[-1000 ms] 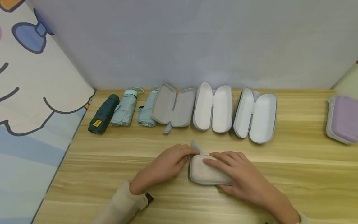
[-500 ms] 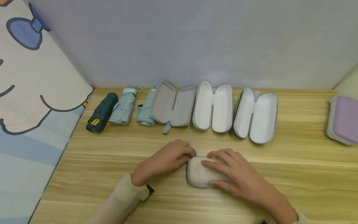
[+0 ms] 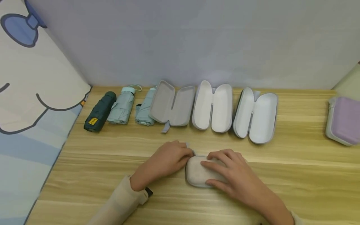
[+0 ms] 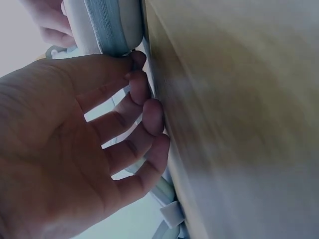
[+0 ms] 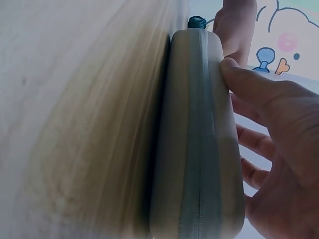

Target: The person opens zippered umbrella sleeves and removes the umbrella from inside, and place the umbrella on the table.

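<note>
A beige hard-shell zip case (image 3: 194, 175) lies closed on the wooden table, a blue-grey zipper band (image 5: 203, 149) running along its side. At the case's far left corner, my left hand (image 3: 168, 159) pinches the zipper pull between thumb and index finger; the pull is mostly hidden by the fingertips. The other left fingers curve loosely by the tabletop in the left wrist view. A grey fabric strap (image 3: 187, 145) sticks out just beyond that hand. My right hand (image 3: 234, 176) rests spread on the lid, its thumb (image 5: 249, 82) on the upper face.
Along the back stand three open cases: one grey (image 3: 181, 112), two white inside (image 3: 222, 112) (image 3: 262, 120). To their left lie a dark green folded umbrella (image 3: 99, 112) and two light green ones (image 3: 122, 107) (image 3: 144, 111). A purple case (image 3: 346, 120) sits far right.
The case has shifted slightly left. My right thumb has moved from its near side onto the lid. The strap by my left hand has tipped left, and the left fingers keep pinching at the corner.
</note>
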The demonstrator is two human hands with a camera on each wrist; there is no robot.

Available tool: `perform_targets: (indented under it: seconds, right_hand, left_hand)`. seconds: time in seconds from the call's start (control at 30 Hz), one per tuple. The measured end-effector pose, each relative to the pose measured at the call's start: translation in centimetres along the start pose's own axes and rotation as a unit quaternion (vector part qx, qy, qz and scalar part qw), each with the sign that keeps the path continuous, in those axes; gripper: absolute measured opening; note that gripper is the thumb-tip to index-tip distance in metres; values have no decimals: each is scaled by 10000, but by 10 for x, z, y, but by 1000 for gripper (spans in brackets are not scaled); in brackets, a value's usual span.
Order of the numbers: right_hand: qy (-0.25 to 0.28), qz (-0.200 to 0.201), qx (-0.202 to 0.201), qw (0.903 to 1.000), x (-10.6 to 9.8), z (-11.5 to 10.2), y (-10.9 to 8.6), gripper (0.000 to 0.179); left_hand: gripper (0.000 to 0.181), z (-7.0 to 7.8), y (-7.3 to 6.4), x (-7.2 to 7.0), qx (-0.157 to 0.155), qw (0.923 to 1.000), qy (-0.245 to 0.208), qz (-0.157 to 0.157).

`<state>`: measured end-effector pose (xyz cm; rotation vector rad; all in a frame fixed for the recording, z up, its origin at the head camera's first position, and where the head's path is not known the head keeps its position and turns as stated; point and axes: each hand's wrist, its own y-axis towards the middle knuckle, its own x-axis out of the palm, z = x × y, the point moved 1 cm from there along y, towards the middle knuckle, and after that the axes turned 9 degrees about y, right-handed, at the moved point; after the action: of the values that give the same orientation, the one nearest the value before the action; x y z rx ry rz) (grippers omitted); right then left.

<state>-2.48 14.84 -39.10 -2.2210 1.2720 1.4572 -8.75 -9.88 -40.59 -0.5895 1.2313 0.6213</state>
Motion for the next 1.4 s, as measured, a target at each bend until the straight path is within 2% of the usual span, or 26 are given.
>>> perform_targets:
  seconds: [0.17, 0.37, 0.53, 0.67, 0.8, 0.9, 1.0, 1.23, 1.4]
  right_hand:
    - [131, -42, 154, 9998, 2, 0, 3, 52]
    - [183, -32, 198, 9996, 1, 4, 2, 52]
    - [322, 77, 182, 9993, 1, 6, 2, 52]
    - [457, 191, 42, 9988, 0, 10, 6, 51]
    - [683, -128, -12, 9976, -6, 15, 11, 47]
    - [810, -501, 35, 9954, -13, 18, 12, 48]
    - [819, -694, 33, 9942, -19, 22, 9, 51]
    - [839, -786, 165, 9932, -23, 23, 4, 56]
    - [692, -865, 499, 9926, -26, 22, 2, 54]
  left_hand:
    - [12, 1, -10, -3, -23, 9989, 451, 110]
    - [7, 7, -26, -1, -10, 9992, 330, 215]
    - [13, 18, -39, -3, 36, 9997, 136, 204]
    - [15, 32, -47, -2, 44, 9987, 408, 297]
    - [18, 43, -53, 0, -234, 9973, 468, 506]
    - [25, 45, -55, 2, -587, 9965, 195, 556]
    - [31, 42, -51, 3, -833, 9950, 70, 547]
    - [34, 32, -40, -1, -1091, 9896, 528, 772]
    - [36, 35, -39, -1, -1199, 9900, 326, 664]
